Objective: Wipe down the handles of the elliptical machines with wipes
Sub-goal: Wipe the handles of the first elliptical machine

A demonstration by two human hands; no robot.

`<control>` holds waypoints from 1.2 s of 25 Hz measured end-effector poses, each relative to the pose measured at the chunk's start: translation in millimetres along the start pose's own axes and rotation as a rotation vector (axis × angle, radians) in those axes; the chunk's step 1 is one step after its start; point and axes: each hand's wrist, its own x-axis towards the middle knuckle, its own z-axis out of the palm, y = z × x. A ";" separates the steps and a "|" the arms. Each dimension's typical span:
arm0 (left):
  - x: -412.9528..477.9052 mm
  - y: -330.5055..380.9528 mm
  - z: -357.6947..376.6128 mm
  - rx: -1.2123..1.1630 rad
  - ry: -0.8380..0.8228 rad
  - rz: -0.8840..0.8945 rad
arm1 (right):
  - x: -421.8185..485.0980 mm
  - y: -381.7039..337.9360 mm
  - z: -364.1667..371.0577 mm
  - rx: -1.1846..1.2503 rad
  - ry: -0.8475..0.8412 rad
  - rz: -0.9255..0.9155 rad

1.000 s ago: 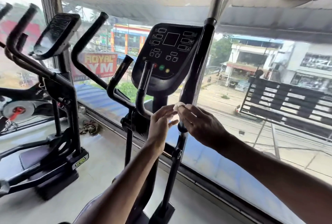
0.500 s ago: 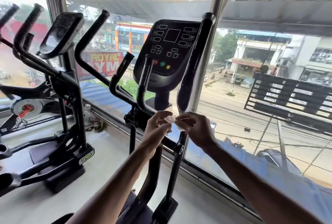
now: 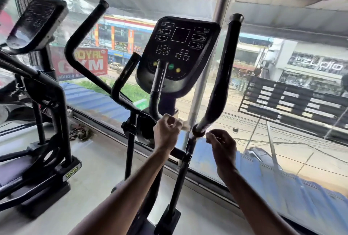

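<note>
Left hand [image 3: 166, 134] pinches white wipe [image 3: 186, 125] (fingers [image 3: 169, 120] curled).

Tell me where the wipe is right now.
In the head view, centre frame: the wipe is pinched in the left hand, just left of the lower end of the long handle, below the console.

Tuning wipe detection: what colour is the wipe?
White; the wipe shows at the left hand fingertips, head view.
</note>
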 end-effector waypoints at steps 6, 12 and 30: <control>24.0 -19.2 38.1 0.029 0.111 0.087 | 1.3 -4.5 14.1 -0.162 0.098 -0.109; 33.4 -48.8 92.0 -0.062 -0.008 0.025 | 9.5 1.8 19.0 -0.335 0.146 -0.104; 35.5 -89.2 103.1 -0.085 -0.143 0.286 | 18.0 11.0 23.3 -0.306 0.153 -0.191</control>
